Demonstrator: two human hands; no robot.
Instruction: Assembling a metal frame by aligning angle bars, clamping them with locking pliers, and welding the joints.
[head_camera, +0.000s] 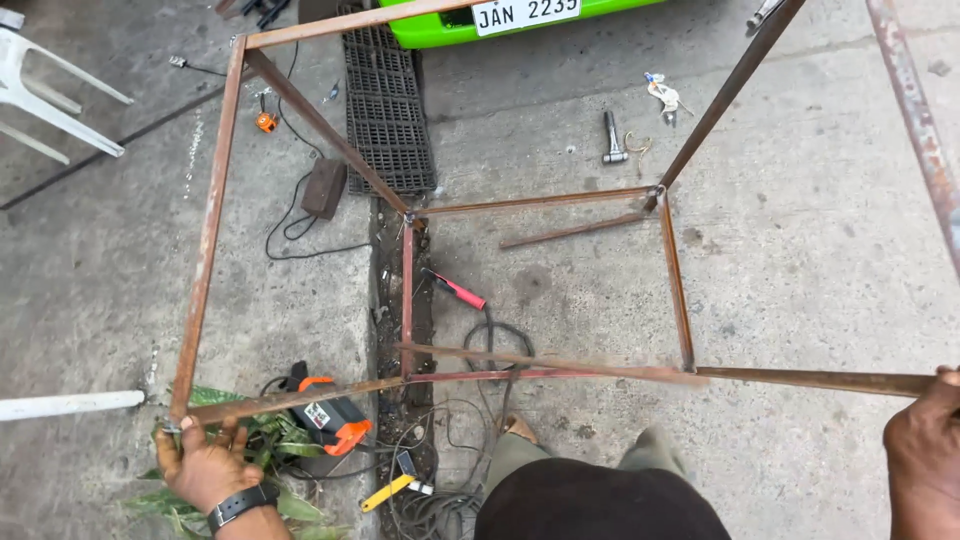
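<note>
Two hands grip a rusty box frame (405, 290) of thin angle-iron bars that stands on the concrete floor (800, 250). The left hand (205, 462) curls its fingers around the near lower-left corner, thumb up against the bar. The right hand (925, 440) closes on the end of a long bar at the right edge of the view, though its fingers are partly cut off there.

The frame looks stiff and fairly heavy for its open shape, probably awkward and liable to rack or swing if lifted from one side only. Its rust gives a rough, non-slip surface, but the edges and weld joints may be sharp, so corners and straight runs near the joints seem the safest holds.

Beneath the frame lie a red-handled electrode holder (455, 290) with coiled cable, an orange and black grinder (330, 415), and a yellow-handled tool (388, 492). A hammer (611, 138) rests farther off, near a drain grate (385, 100) and a green vehicle (450, 25). A white plastic chair (40, 90) stands at the upper left.
</note>
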